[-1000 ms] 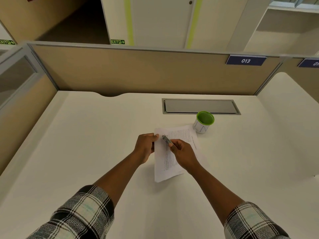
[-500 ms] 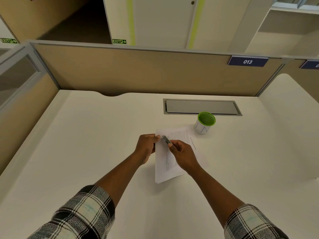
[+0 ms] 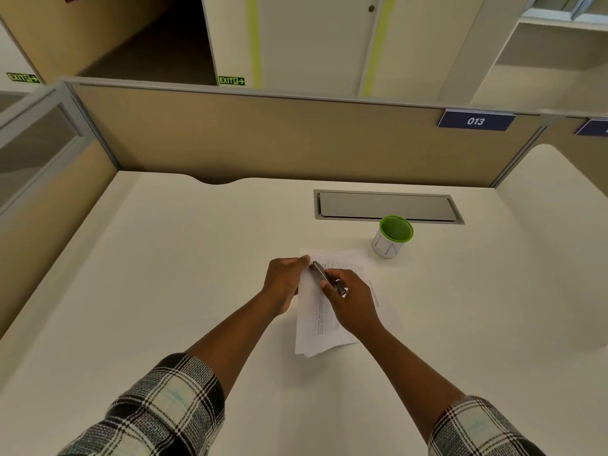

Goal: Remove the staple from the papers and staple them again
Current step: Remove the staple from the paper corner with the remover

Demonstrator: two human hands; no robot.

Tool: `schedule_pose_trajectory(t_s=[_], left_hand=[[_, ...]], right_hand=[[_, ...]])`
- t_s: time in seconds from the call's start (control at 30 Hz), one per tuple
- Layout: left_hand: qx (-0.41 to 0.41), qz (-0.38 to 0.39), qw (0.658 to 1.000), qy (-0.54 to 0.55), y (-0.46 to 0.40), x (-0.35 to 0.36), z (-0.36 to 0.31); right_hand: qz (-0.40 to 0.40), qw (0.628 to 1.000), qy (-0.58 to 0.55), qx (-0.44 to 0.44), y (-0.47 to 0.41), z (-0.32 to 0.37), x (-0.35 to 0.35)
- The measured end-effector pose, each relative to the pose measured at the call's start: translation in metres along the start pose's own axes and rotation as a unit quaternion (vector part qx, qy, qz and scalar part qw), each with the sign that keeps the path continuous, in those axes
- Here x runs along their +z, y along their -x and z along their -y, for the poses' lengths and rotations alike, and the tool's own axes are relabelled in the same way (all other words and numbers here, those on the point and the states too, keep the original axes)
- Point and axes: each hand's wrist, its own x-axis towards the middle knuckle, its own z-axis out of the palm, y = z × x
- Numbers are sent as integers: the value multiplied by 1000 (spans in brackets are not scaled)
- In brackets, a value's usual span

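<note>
You sit in open-plan office, at cubicle workstation. Tan partition panels point(image 3: 296, 136) with metal trim wall off your white desk point(image 3: 184, 258). Blue number plate "013" point(image 3: 475, 121) marks partition. Grey cable-access flap point(image 3: 388, 207) sits flush in desktop. Green EXIT signs point(image 3: 231, 81) on wall beyond. Printed papers point(image 3: 324, 320) lie before you.

Staple itself: too small to make out at the papers' point(image 3: 324, 324) far-left corner, which sits under the left hand's point(image 3: 283, 279) fingertips. Right hand point(image 3: 350, 299) covers the middle of the top sheet and most of the slim metal tool point(image 3: 320, 273); tool type not determinable. Printed text unreadable. Both plaid sleeves point(image 3: 158, 413) cut off by the bottom edge. Second blue sign point(image 3: 594, 128) cut off at right. Tabletop's point(image 3: 164, 274) near edge out of frame.
</note>
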Motion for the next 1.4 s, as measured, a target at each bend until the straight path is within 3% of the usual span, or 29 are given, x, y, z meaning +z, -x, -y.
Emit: schedule_pose_trajectory(t_s=[0.53,0.67,0.97,1.4], left_hand=[[-4,-7,1000,10,0,5,-1],[3,-5,1000,4,-1,5,-1],[3,19,999,28,2,5,1],[2,27,999,38,3,5,2]], right_hand=[[-29,972,202,-117,8,6,9],[-25,981,169,-89,12,5,13],[-21,999,-16,28,10,5,1],[-37,999,-11,29,4,4,0]])
